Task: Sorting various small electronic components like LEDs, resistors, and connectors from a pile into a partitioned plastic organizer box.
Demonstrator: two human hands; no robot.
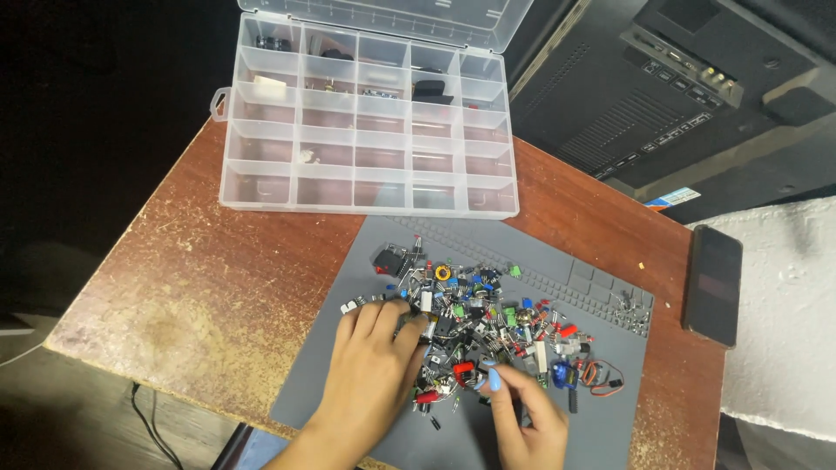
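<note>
Left hand (pixel 376 352) lies flat, fingers spread, pinning the heap of electronic components (pixel 488 326) mid-mat; right hand (pixel 522 409) pinches one small part at the grey mat's (pixel 348 383) near edge (compartment box (pixel 366 122) waits open, far edge).

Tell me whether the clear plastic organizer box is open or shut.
Open. The organizer box has its lid swung back behind it, so the compartments show; most look empty, with a few small parts in the far rows.

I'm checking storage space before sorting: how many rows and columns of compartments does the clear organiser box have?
5 columns by 5 rows, 25 compartments, in the clear organiser box at the table's far edge. Most look bare; a few in the two far rows hold small parts.
</note>
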